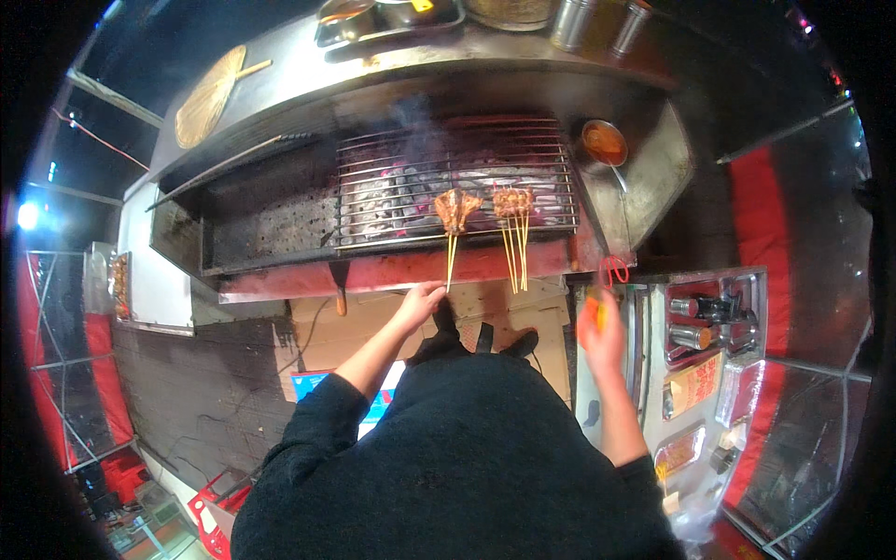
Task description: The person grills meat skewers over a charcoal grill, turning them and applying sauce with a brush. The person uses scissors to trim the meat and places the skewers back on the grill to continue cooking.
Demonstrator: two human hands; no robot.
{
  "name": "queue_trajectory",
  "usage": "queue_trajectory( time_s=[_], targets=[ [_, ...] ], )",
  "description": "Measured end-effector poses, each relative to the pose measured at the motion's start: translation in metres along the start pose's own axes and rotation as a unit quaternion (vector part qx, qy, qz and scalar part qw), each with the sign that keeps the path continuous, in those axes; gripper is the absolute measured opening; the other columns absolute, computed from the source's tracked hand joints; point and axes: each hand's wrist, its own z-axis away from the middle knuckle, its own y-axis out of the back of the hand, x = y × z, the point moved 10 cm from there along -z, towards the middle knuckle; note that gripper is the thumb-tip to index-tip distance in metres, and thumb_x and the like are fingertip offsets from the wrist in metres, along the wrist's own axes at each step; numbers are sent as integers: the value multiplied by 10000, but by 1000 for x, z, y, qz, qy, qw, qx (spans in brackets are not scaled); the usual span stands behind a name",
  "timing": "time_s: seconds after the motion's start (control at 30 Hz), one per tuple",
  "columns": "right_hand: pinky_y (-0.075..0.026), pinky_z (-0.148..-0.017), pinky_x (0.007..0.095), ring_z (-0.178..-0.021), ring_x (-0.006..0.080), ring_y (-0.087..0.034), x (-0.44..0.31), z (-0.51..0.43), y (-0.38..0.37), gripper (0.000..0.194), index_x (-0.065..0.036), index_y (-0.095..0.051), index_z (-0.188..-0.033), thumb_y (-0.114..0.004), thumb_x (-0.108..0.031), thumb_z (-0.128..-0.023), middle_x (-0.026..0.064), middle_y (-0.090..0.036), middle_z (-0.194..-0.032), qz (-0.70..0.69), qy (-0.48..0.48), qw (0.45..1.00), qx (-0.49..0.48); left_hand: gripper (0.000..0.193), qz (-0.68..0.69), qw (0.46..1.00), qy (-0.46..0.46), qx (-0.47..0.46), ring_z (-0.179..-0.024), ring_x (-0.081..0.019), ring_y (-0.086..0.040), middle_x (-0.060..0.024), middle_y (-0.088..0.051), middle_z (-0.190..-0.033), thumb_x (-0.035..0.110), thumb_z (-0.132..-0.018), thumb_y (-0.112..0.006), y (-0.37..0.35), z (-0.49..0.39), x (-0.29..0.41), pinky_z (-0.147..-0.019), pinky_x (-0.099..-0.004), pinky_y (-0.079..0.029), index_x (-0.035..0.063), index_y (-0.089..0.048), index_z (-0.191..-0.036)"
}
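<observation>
My left hand [423,304] grips the bamboo stick ends of a meat skewer pair [456,210], whose browned meat rests on the near side of the wire grill grate [392,241]. Just right of it lies a bunch of several meat skewers [513,201], with their bare sticks hanging over the grill's front edge. My right hand [606,332], blurred, is closed around an orange and yellow object [586,322] whose kind I cannot tell. A red cord loop [614,270] shows just above that hand. Under the grate, grey charcoal [374,199] glows in places and gives off smoke.
At the grill's right end sits a pan of red sauce [604,143] with a ladle or handle. A palm-leaf fan [210,98] lies on the back left ledge. Metal shakers [689,337] stand in a tray on the right-hand counter. A wooden-handled tool [341,287] hangs in front.
</observation>
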Motion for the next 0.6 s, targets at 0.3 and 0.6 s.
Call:
queue_trajectory(
  time_s=[0.3, 0.6],
  targets=[
    [-490, -851, 434, -956, 352, -613, -214, -87, -198, 754, -87, -431, -1378, -698, -394, -743, 228, -607, -1009, 303, 126, 930, -163, 233, 78, 992, -53, -78, -611, -63, -494, -3, -626, -794, 102, -891, -598, -14, -38, 14, -559, -225, -421, 10, -609, -1105],
    [-493, -782, 406, -903, 296, -629, -207, -91, -231, 690, -72, -453, -1321, -681, -410, -765, 173, -624, -970, 418, 103, 890, -152, 169, 105, 988, -60, -100, -625, -66, -518, 10, -610, -769, 116, -895, -599, -14, -36, 20, -582, -225, -441, 19, -623, -1031]
  ],
)
